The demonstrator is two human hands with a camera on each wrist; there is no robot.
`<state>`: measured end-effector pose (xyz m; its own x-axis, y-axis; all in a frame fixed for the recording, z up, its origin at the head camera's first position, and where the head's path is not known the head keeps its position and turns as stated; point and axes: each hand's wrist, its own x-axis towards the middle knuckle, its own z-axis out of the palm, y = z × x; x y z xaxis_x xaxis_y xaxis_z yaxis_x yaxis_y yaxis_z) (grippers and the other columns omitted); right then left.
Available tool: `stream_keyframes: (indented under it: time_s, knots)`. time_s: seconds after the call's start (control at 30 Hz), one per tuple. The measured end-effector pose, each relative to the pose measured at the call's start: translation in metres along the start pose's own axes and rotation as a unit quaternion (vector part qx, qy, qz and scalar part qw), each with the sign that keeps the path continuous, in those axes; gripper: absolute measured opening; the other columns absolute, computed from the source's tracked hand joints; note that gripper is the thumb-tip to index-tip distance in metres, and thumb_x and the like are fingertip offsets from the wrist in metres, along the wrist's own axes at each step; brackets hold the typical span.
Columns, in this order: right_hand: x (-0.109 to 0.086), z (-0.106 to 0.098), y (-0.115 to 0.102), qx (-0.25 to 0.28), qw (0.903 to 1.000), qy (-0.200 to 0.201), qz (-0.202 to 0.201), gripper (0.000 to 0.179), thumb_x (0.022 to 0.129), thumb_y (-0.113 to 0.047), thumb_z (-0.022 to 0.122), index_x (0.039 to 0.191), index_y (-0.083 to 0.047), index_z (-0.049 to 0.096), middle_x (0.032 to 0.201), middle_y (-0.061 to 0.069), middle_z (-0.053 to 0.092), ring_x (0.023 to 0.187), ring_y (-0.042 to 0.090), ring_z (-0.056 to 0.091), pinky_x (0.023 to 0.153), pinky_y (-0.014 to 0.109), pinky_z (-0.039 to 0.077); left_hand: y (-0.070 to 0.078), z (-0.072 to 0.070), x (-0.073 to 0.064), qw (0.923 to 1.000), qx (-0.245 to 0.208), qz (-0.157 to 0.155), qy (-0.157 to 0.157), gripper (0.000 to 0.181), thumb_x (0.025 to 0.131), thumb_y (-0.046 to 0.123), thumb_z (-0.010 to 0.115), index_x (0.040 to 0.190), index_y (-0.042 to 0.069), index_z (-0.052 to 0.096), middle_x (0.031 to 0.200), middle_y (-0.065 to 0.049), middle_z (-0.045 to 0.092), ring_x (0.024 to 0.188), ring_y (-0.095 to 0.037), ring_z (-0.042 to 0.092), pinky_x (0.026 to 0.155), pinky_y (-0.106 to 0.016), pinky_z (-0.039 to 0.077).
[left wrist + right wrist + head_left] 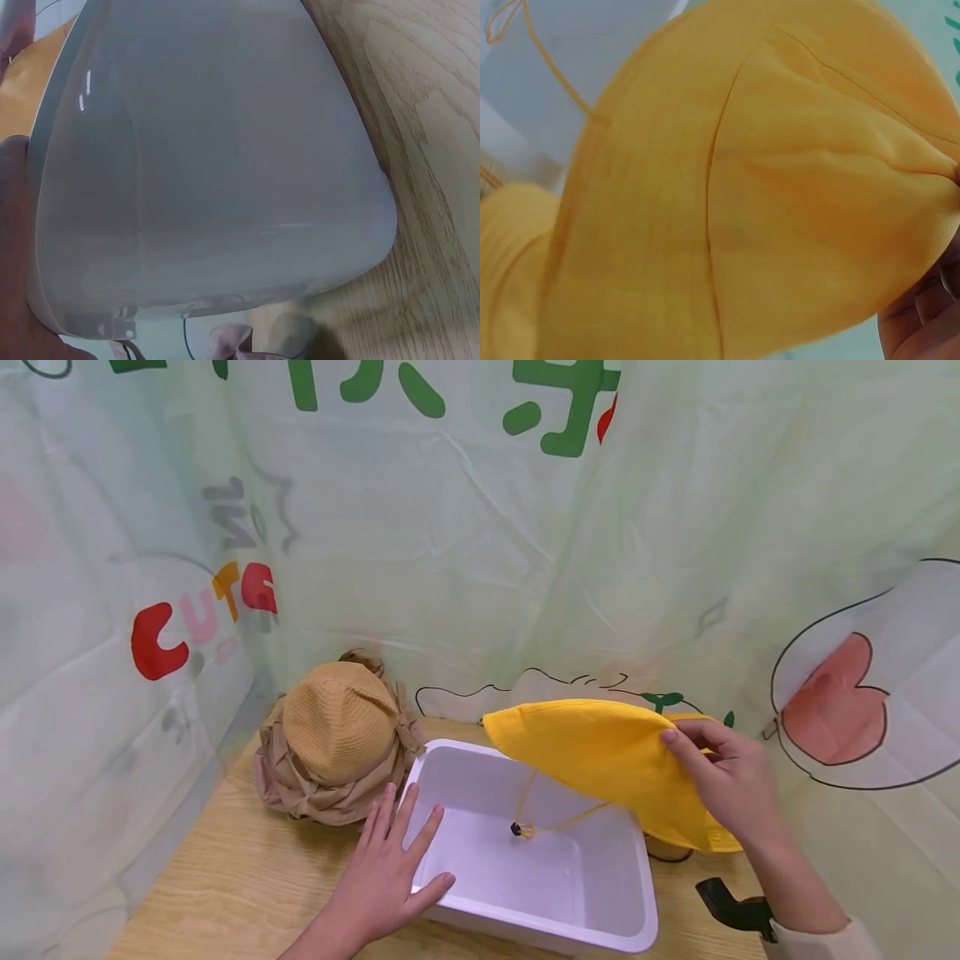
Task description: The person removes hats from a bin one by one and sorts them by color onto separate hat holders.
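Observation:
My right hand (pixel 731 777) pinches a yellow brimmed sun hat (pixel 585 743) by its crown and holds it tilted above the right side of a white plastic bin (pixel 540 920). From the brim hangs a yellow chin cord with a black toggle (pixel 516 829), over the bin's inside. In the right wrist view the hat (pixel 780 172) fills most of the picture, its crown bunched at the fingers. With fingers spread, my left hand (pixel 382 877) rests at the bin's left rim. The left wrist view shows the bin's outer wall (pixel 217 165) beside that hand (pixel 19 255).
Left of the bin, a tan knitted hat (pixel 337 718) lies on top of a brown fabric hat (pixel 322 802). Another yellow hat (pixel 514 277) is on the bin's right side. A printed curtain (pixel 465 568) hangs behind the wooden table (pixel 217 893).

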<state>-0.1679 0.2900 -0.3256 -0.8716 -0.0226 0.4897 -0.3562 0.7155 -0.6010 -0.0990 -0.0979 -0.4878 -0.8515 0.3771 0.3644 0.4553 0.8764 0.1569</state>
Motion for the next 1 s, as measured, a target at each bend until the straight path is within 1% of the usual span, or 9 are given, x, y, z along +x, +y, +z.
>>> stream_keyframes:
  time_s: [0.2,0.3,0.47,0.67,0.87,1.0]
  knots:
    - [0.003,-0.016,0.007,-0.034,0.9993,0.004,0.013,0.022,0.096,-0.023,0.069,0.105,-0.004,0.075,0.078,-0.021,0.062,0.068,0.000,0.055,0.059,0.009,0.048,0.000,0.001,0.000,1.0000,-0.001,-0.001,-0.005,0.078,0.094,0.071,0.041,0.155,0.021,0.039,0.164,-0.021,0.018,0.150,-0.047,0.010,0.115,-0.062,0.025]
    - [0.003,-0.026,0.011,-0.048,0.9984,0.008,0.030,0.028,0.097,-0.026,0.067,0.108,-0.002,0.073,0.079,-0.023,0.060,0.067,-0.001,0.055,0.058,0.009,0.048,-0.001,0.000,0.000,0.9999,-0.008,-0.002,-0.008,0.078,0.094,0.071,0.041,0.155,0.022,0.038,0.164,-0.021,0.017,0.151,-0.046,0.008,0.116,-0.061,0.024]
    - [0.005,-0.043,0.018,-0.067,0.9960,0.025,0.054,0.032,0.097,-0.029,0.066,0.110,0.000,0.072,0.079,-0.024,0.057,0.068,-0.001,0.053,0.059,0.007,0.046,-0.001,0.000,0.001,0.9998,-0.017,0.002,-0.005,0.078,0.094,0.070,0.042,0.156,0.023,0.037,0.164,-0.021,0.017,0.151,-0.046,0.008,0.116,-0.061,0.024]
    - [0.009,-0.058,0.026,-0.079,0.9914,0.036,0.098,0.040,0.099,-0.034,0.062,0.118,0.000,0.069,0.082,-0.024,0.055,0.074,0.001,0.049,0.059,0.006,0.044,-0.001,0.000,0.001,0.9997,-0.022,0.001,-0.005,0.077,0.095,0.070,0.043,0.156,0.023,0.037,0.164,-0.021,0.018,0.151,-0.046,0.009,0.115,-0.062,0.025]
    - [0.014,-0.067,0.032,-0.084,0.9884,0.064,0.110,0.043,0.099,-0.035,0.062,0.119,0.002,0.068,0.079,-0.026,0.054,0.075,0.000,0.048,0.060,0.004,0.042,-0.001,0.000,0.001,0.9998,-0.022,-0.001,-0.003,0.077,0.094,0.070,0.043,0.155,0.022,0.039,0.164,-0.021,0.019,0.150,-0.046,0.009,0.115,-0.062,0.025]
    - [0.015,-0.072,0.037,-0.089,0.9860,0.062,0.126,0.048,0.099,-0.040,0.059,0.122,0.001,0.067,0.082,-0.027,0.052,0.077,0.001,0.047,0.060,0.003,0.042,0.000,0.000,-0.001,0.9997,-0.023,-0.001,0.001,0.078,0.094,0.070,0.043,0.155,0.022,0.040,0.164,-0.021,0.019,0.151,-0.046,0.009,0.115,-0.062,0.024]
